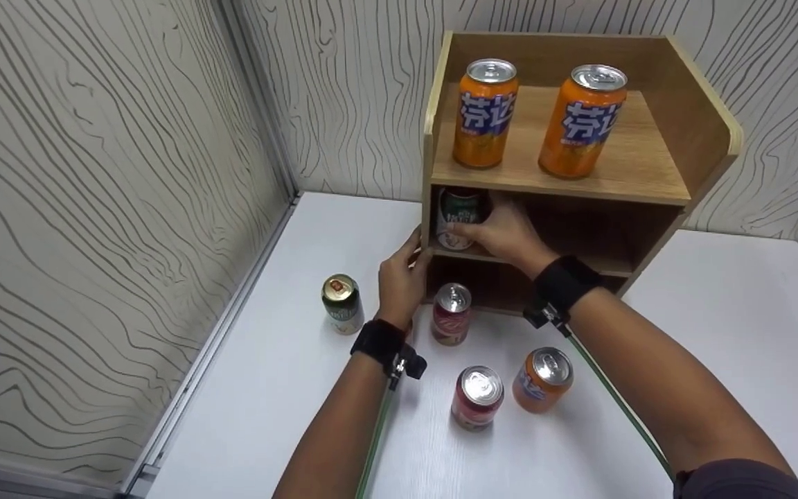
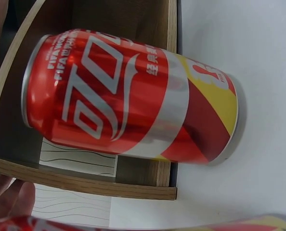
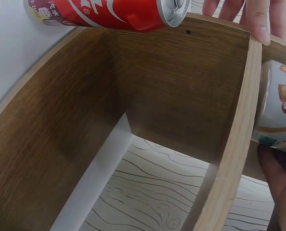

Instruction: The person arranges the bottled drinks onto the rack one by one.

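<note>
In the head view my right hand (image 1: pixel 510 232) reaches into the middle compartment of a wooden shelf unit (image 1: pixel 707 104). It grips a green and white drink can (image 1: pixel 458 211) standing at the compartment's left side, thumb across the front. The right wrist view shows the can's pale lower part (image 3: pixel 280 108) with fingers (image 3: pixel 278 175) against it. My left hand (image 1: pixel 402 281) holds the unit's left side panel, its fingers along the outer face and its thumb over the front edge. Close by its wrist stands a red cola can (image 1: pixel 451 322), large in the left wrist view.
Two orange soda cans (image 1: pixel 485 125) (image 1: pixel 582 132) stand on the top shelf. On the white table (image 1: pixel 253 416) are another green and white can (image 1: pixel 342 305) at left, a second red can (image 1: pixel 475 402) and an orange can (image 1: pixel 541 381). Patterned walls border the table.
</note>
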`<state>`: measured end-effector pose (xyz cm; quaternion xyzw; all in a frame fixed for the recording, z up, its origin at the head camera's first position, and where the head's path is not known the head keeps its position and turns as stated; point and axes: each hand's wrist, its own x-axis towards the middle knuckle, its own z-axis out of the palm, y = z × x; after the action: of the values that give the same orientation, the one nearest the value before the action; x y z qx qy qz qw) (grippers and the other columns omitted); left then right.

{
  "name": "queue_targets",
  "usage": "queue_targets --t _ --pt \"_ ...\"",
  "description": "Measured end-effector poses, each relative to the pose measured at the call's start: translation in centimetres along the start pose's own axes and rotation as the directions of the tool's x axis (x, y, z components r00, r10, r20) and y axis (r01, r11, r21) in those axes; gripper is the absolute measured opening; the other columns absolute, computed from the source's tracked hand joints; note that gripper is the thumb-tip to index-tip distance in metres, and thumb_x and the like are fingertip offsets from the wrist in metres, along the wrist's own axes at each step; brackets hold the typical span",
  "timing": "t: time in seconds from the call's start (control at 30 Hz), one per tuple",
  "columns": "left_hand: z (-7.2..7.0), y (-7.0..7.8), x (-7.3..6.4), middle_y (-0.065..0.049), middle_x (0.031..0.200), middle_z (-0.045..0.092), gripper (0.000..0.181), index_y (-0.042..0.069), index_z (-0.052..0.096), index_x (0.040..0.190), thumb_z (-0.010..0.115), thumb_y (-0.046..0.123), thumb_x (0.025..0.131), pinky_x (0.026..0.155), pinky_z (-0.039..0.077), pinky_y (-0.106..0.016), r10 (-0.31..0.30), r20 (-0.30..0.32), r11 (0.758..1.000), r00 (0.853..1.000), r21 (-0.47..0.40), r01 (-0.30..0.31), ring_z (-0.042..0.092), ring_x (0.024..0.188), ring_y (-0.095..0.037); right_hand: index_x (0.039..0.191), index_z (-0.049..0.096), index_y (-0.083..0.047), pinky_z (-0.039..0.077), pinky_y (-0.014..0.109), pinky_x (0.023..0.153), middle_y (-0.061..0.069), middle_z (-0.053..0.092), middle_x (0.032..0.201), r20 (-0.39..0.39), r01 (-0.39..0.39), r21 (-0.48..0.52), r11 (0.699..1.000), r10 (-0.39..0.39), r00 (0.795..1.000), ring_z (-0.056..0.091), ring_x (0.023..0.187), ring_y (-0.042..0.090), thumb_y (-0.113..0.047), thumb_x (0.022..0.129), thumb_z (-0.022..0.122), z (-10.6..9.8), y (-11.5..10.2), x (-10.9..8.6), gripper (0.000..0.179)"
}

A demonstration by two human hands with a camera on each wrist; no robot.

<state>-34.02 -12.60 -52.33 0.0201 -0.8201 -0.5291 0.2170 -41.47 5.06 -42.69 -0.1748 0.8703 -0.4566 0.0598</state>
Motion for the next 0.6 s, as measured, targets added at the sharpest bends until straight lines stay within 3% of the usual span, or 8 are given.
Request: queue_targets --t 0.33,0.6 --pt "0.0 0.0 0.2 -0.011 0.145 0.067 0.049 0.017 0.054 0.155 0.062 0.026 0.107 0.102 0.062 -0.035 0.008 0.018 1.000 1.000 0.004 -0.008 0.074 0.122 -0.029 0.168 0.018 -0.012 0.034 0.056 0.130 0.026 0.043 0.162 0.017 0.056 -0.034 0.998 -0.055 0.998 0.046 0.149 0.042 -0.043 0.087 0.085 -0.4 0.4 -0.3 0.109" --pt "-0.1 0.0 0.0 -0.011 0.147 0.065 0.049 0.018 0.054 0.154 0.063 0.026 0.106 0.103 0.062 -0.036 -0.013 0.020 1.000 1.000 -0.027 0.013 0.072 0.124 -0.029 0.166 0.026 -0.008 0.037 0.059 0.127 0.029 0.046 0.160 0.024 0.032 -0.073 0.997 -0.030 0.999 0.046 0.148 0.045 -0.046 0.090 0.082 -1.3 1.0 -1.0 0.102"
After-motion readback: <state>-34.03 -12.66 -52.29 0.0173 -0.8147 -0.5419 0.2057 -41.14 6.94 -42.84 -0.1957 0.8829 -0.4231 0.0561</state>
